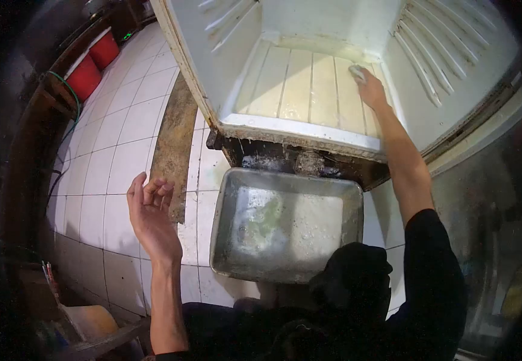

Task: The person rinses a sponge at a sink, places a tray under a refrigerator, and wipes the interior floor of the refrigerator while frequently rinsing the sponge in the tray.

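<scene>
My right hand (372, 90) reaches into an old white refrigerator cabinet (246, 125) and presses a small pale sponge-like pad (355, 71) near the back right of its floor. The grooved cabinet floor (297, 84) is wet, with cloudy liquid and some suds on it. Off to the left, my left hand (154, 207) hangs in the air above the tiles, palm up, fingers loosely bent and holding nothing. Below the cabinet's front edge stands a grey rectangular tub (217, 231) with cloudy, foamy water in it.
A worn brown strip (170, 144) lies on the white tiled floor (116, 168) left of the cabinet. Two red containers (92, 66) stand farther back. At lower left is a wooden piece of furniture (101, 346). Rust and dirt line the cabinet's lower edge.
</scene>
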`<state>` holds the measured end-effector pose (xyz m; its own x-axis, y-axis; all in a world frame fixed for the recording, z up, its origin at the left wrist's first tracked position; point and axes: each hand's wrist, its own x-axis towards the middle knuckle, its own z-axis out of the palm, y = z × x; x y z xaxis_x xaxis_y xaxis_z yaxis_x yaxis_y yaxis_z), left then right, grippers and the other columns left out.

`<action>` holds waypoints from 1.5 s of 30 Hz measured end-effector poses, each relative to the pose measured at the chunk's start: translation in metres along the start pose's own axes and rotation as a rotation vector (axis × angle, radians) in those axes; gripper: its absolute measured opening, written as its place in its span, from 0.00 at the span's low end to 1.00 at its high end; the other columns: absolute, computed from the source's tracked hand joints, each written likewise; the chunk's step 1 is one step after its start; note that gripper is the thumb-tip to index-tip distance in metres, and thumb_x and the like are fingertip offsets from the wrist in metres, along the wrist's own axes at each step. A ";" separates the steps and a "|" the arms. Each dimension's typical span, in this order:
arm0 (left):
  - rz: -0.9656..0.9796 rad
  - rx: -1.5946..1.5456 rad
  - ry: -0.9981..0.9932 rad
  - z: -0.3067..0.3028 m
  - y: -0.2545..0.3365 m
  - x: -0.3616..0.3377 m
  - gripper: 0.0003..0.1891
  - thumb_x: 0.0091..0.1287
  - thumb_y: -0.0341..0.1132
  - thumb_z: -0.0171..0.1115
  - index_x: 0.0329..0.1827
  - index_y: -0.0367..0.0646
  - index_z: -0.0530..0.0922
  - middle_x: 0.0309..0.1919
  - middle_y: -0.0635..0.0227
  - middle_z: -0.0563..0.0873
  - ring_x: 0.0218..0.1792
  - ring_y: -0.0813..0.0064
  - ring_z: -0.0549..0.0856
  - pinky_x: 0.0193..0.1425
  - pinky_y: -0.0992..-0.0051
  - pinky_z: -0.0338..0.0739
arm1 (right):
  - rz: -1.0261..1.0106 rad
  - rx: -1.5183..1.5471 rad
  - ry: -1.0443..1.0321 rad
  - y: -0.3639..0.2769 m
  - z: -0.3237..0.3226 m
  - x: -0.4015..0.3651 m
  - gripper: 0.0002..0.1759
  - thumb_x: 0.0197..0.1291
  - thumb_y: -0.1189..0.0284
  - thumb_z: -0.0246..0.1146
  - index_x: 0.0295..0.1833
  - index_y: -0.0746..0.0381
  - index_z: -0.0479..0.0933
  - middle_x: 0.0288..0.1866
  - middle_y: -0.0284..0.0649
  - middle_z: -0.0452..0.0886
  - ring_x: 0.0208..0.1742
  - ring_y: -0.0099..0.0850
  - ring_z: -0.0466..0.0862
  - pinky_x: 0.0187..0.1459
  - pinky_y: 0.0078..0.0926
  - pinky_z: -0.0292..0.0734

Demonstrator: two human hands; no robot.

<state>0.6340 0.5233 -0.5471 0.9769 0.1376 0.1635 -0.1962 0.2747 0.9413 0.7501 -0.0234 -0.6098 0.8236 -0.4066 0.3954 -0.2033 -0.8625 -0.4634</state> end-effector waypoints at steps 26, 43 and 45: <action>-0.137 0.062 0.016 0.040 -0.046 0.019 0.19 0.74 0.48 0.49 0.57 0.41 0.68 0.40 0.64 0.80 0.45 0.71 0.80 0.61 0.65 0.69 | 0.227 -0.200 0.188 0.032 0.007 0.088 0.23 0.63 0.68 0.56 0.64 0.60 0.72 0.55 0.56 0.80 0.56 0.56 0.79 0.58 0.47 0.74; -0.298 0.036 0.124 0.038 -0.071 0.036 0.14 0.75 0.44 0.49 0.54 0.43 0.68 0.38 0.65 0.79 0.42 0.73 0.78 0.60 0.66 0.70 | -0.240 -0.071 -0.008 -0.095 0.143 0.169 0.23 0.66 0.64 0.55 0.63 0.62 0.73 0.57 0.53 0.80 0.59 0.51 0.78 0.61 0.44 0.73; -0.263 0.041 0.201 0.037 -0.063 0.038 0.14 0.75 0.43 0.49 0.55 0.44 0.68 0.37 0.65 0.80 0.42 0.73 0.79 0.60 0.66 0.70 | -0.271 0.010 -0.046 -0.108 0.146 0.160 0.23 0.66 0.64 0.55 0.62 0.62 0.74 0.57 0.52 0.80 0.59 0.51 0.78 0.61 0.44 0.73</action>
<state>0.6871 0.4757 -0.5892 0.9567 0.2526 -0.1445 0.0683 0.2878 0.9553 0.9812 0.0490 -0.6125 0.8707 -0.1473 0.4693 0.0325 -0.9348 -0.3537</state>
